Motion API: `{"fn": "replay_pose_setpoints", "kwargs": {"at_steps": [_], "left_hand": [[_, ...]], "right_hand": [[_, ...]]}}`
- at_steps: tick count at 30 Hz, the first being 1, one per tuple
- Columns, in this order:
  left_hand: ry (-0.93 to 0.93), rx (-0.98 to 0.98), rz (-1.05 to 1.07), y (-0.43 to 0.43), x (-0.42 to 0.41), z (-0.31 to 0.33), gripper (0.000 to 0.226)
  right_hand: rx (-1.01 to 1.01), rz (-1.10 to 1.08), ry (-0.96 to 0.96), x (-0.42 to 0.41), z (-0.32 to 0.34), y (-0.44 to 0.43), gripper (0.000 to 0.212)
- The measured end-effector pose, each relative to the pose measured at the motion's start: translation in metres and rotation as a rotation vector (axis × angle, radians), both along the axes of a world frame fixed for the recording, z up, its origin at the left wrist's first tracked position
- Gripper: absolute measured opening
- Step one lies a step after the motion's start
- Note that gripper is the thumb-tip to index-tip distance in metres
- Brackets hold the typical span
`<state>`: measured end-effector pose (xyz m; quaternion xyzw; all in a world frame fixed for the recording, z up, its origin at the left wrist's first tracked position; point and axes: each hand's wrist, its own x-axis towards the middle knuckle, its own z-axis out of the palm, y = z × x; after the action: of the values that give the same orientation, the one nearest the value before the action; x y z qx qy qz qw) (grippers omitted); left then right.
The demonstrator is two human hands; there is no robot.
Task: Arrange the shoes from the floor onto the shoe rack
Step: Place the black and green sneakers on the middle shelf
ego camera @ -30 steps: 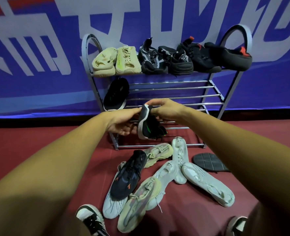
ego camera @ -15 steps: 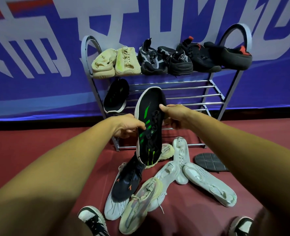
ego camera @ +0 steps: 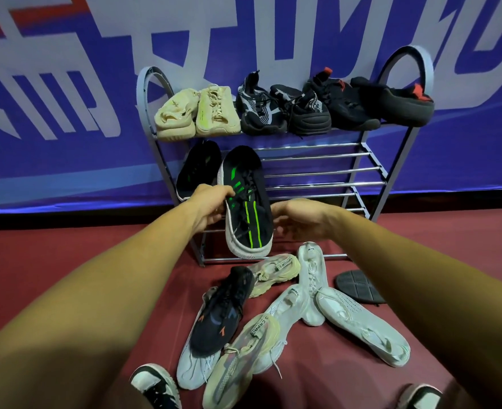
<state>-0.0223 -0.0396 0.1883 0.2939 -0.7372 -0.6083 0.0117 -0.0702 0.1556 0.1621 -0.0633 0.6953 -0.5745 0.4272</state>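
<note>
I have six shoes (ego camera: 285, 110) along the rack's (ego camera: 372, 175) top shelf, one shoe (ego camera: 198, 169) at the middle shelf's left end, and a pile (ego camera: 273, 317) on the floor (ego camera: 67, 255) before the rack.

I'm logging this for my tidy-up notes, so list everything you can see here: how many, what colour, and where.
shoe rack: one, grey metal, against the banner
banner: one, blue and white, behind the rack
beige shoes: two, top shelf, left
black-and-grey shoes: two, top shelf, middle
red-tabbed shoes: two, black, top shelf, right
shelved striped shoe: one, black and green, middle shelf, left
held striped shoe: one, black and green, white sole, in front of the rack
orange-marked shoe: one, black, floor, lying over a white shoe
tan shoes: two, floor
white shoes: four, floor
ribbed piece: one, black, floor, right
worn shoes: two, black and white, bottom edge
left hand: grips the held shoe's left edge
right hand: at its right side, grip unclear
</note>
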Motion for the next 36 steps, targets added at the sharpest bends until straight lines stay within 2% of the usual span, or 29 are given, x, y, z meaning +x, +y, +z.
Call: {"fn": "replay_pose_setpoints", "kwargs": {"at_steps": [3,6,7,9,13,17,21,23,25,29,33,36], "left_hand": [[0.023,0.101,-0.035,0.0,0.0,0.003,0.017],[0.02,0.194,-0.054,0.001,0.001,0.007,0.003],[0.018,0.217,-0.071,0.0,0.0,0.005,0.011],[0.001,0.202,-0.094,-0.001,-0.002,0.004,0.018],[-0.064,0.099,-0.132,0.001,-0.001,0.007,0.009],[-0.072,0.081,-0.191,-0.001,-0.001,0.009,0.002],[-0.054,0.14,-0.179,-0.001,0.0,0.007,0.012],[-0.095,0.141,-0.221,-0.003,0.002,0.006,0.015],[-0.098,0.115,-0.21,-0.004,0.0,0.004,0.027],[-0.005,0.085,-0.08,0.006,-0.005,0.004,0.021],[0.006,0.081,-0.128,0.001,-0.007,0.002,0.021],[-0.098,0.057,-0.152,-0.013,-0.005,-0.006,0.013]], "right_hand": [[-0.106,-0.07,0.021,-0.001,0.006,-0.003,0.024],[-0.163,-0.091,0.056,-0.001,0.008,-0.003,0.022],[-0.185,-0.071,0.056,-0.001,0.009,-0.004,0.016],[-0.203,-0.058,0.043,0.001,0.009,-0.006,0.014],[-0.179,-0.075,0.146,0.001,0.001,-0.011,0.016],[-0.221,-0.234,0.171,-0.011,-0.005,-0.014,0.03],[-0.222,-0.273,0.194,-0.015,-0.008,-0.019,0.049],[-0.231,-0.294,0.204,-0.014,-0.01,-0.024,0.043],[-0.254,-0.307,0.21,-0.013,-0.012,-0.029,0.039],[-0.29,-0.39,0.249,-0.014,-0.018,-0.042,0.05],[-0.331,-0.298,0.248,-0.015,-0.021,-0.047,0.055],[-0.308,-0.193,0.204,-0.021,-0.016,-0.05,0.064]]}}
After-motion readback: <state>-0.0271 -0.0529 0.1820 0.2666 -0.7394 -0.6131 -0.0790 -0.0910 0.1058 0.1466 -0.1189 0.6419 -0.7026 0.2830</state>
